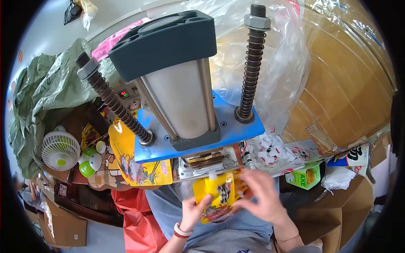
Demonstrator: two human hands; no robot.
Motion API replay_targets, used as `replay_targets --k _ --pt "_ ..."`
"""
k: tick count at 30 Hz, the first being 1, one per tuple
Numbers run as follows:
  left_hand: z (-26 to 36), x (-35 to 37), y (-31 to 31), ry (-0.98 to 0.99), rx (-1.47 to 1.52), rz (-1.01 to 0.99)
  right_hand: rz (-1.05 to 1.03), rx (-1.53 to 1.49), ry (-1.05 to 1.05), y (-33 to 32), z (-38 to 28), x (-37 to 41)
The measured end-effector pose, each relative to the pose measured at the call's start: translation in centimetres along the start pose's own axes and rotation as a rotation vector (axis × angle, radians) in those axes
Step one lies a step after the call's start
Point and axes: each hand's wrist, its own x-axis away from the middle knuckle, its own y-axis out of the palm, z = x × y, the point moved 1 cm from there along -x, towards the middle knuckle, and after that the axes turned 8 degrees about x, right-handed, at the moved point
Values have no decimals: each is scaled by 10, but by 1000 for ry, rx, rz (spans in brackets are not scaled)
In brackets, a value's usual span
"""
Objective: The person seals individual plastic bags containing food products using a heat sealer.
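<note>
A yellow printed pouch (214, 198) with a pale spout at its top is just in front of the press, above my lap. My left hand (195, 211) pinches its left side, thumb on the front face. At the pouch's right edge is my right hand (263, 197), thumb and fingers apart and slightly blurred. Whether its fingertips touch the pouch is hard to tell. Directly beyond both hands lies the metal sealing jaw (205, 161) of the press, under a blue plate (192, 142).
A cylinder (177, 97) and two spring-loaded rods stand over the blue plate. Larger yellow pouches (141, 154) lie to the left, beside a small white fan (60, 151). White plastic pieces (272, 149) and a green box (304, 176) are on the right, near cardboard boxes (337, 88).
</note>
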Motion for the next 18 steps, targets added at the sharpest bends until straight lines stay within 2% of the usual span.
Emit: replay_targets --k 1,3,6,7,9,10,12,14,16,17,18 --pt "7 -10 4 -51 179 25 117 -28 78 -10 7 5" --pt "26 -29 7 -152 427 5 192 49 258 -31 20 7" --pt "37 -54 7 -158 460 2 172 552 245 -4 63 -9" --pt "32 -59 4 -160 490 -7 169 548 247 7 76 -1" --pt "36 -60 7 -141 478 -6 -163 492 335 22 90 16" --pt "36 -59 7 -134 468 1 -130 361 263 22 86 24" --pt "33 -60 -3 -165 474 -12 -180 298 245 12 77 25" --pt "36 -64 -30 -60 -204 -8 -216 254 216 3 78 23" --pt "49 -53 -62 601 -780 317 -190 63 236 -2 82 29" --pt "56 -48 -74 572 -1178 363 -193 61 238 1 81 35" --pt "52 -46 -90 541 -1272 303 -67 -166 392 7 83 42"
